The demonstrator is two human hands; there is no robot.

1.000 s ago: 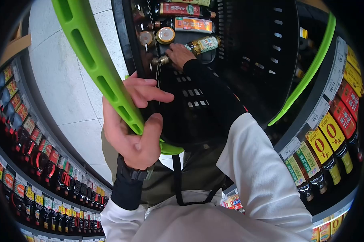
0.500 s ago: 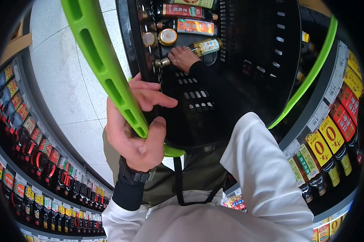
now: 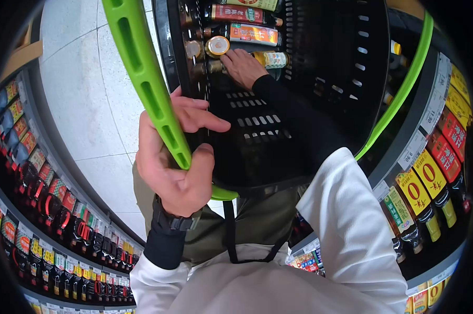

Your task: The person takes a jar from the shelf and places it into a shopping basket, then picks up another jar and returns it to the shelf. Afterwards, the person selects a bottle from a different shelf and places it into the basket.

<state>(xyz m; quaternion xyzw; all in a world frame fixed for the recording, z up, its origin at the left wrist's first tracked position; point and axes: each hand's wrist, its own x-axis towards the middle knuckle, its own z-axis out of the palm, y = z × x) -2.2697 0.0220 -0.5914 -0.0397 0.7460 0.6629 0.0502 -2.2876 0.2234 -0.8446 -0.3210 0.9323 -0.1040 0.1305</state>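
Observation:
Inside the black basket, my right hand lies over a bottle with a pale label, its fingers close together near a jar with a white and gold lid. Above that jar lie a bottle with an orange label and a bottle with a red label. My left hand is at the basket's left edge, curled round the green handle, with its index finger stretched out over the basket. The bottle's middle is hidden under my right hand.
Shelves of dark bottles curve along the left. On the right, another shelf holds yellow-labelled bottles and red packs behind price tags. Pale floor tiles show left of the basket. The basket's second green handle is at the right.
My right hand has shifted slightly right and up over the bottle, its fingers now nearer the lidded jar. The left green handle has tilted a little rightward at its top.

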